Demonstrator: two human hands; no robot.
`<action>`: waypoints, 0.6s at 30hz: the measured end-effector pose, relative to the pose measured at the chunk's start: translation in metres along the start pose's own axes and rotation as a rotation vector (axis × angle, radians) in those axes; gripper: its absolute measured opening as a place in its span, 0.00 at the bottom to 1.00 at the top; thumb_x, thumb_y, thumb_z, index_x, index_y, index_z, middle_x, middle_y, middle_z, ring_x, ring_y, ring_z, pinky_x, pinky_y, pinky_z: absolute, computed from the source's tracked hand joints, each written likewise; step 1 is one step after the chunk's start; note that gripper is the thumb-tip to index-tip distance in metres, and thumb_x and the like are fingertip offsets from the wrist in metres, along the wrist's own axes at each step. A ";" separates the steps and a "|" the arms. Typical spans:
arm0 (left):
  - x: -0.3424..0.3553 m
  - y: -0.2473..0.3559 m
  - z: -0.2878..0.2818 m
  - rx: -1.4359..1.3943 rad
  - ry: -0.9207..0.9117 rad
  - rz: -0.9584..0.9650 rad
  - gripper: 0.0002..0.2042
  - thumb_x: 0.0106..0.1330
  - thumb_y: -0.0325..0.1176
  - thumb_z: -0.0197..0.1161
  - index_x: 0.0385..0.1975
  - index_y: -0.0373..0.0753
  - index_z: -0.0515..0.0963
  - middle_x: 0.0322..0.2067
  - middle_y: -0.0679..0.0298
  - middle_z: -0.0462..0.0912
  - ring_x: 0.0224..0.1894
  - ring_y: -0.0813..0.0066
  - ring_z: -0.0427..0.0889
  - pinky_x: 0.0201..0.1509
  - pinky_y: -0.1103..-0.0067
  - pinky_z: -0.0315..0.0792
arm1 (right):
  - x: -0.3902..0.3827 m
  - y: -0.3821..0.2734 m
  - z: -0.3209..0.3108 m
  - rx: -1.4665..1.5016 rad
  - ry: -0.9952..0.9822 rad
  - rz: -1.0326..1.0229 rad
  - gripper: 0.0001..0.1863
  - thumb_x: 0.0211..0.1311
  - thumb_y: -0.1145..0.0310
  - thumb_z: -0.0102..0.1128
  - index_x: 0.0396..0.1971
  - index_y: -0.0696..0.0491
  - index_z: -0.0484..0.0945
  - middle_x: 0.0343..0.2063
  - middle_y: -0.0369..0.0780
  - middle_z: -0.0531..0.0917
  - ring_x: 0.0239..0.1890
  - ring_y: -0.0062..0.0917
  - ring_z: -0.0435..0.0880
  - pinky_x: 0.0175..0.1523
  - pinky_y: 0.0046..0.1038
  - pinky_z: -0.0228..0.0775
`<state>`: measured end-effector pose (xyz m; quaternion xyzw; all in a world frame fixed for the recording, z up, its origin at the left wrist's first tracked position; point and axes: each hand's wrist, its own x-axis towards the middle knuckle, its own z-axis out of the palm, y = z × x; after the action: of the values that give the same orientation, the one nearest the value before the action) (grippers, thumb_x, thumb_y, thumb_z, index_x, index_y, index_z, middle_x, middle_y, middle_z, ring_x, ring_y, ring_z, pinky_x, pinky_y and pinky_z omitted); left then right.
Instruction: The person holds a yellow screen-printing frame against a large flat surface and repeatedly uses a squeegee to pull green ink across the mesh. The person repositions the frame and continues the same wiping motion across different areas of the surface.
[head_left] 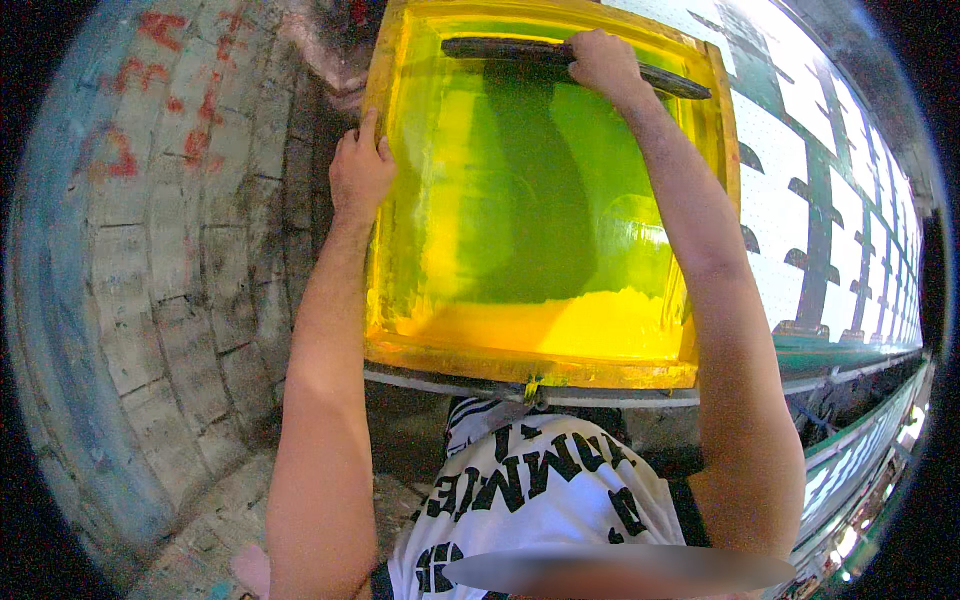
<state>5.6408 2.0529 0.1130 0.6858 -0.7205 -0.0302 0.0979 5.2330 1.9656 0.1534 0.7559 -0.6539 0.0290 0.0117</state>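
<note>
A wooden-framed printing screen [712, 200], smeared with yellow ink, lies flat in front of me. Its mesh looks green through the ink, and a thick band of bright yellow ink [560, 330] spreads along the near side. Across the far end rests a long dark squeegee [500, 48], slightly slanted down to the right. My right hand [605, 68] is closed around it, right of its middle. At the screen's left rail my left hand [362, 170] grips the frame edge, index finger stretched forward along it and thumb on the inner side.
To the right runs a long green table [790, 355] with rows of white pieces [780, 205] with dark shapes between them. A block wall [150, 260] with red marks stands close on the left. A small ink-stained metal fitting [533, 388] sits at the screen's near edge.
</note>
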 end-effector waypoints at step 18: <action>-0.001 -0.010 0.014 -0.044 0.100 0.049 0.26 0.78 0.41 0.60 0.75 0.45 0.72 0.56 0.42 0.85 0.60 0.40 0.84 0.65 0.51 0.80 | 0.103 -0.015 0.008 -0.096 -0.044 -0.033 0.14 0.64 0.61 0.68 0.41 0.54 0.92 0.40 0.50 0.93 0.45 0.48 0.93 0.50 0.48 0.87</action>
<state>5.6482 2.0525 0.0978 0.6662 -0.7306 -0.0093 0.1493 5.2633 1.8653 0.1520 0.7656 -0.6421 -0.0194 0.0343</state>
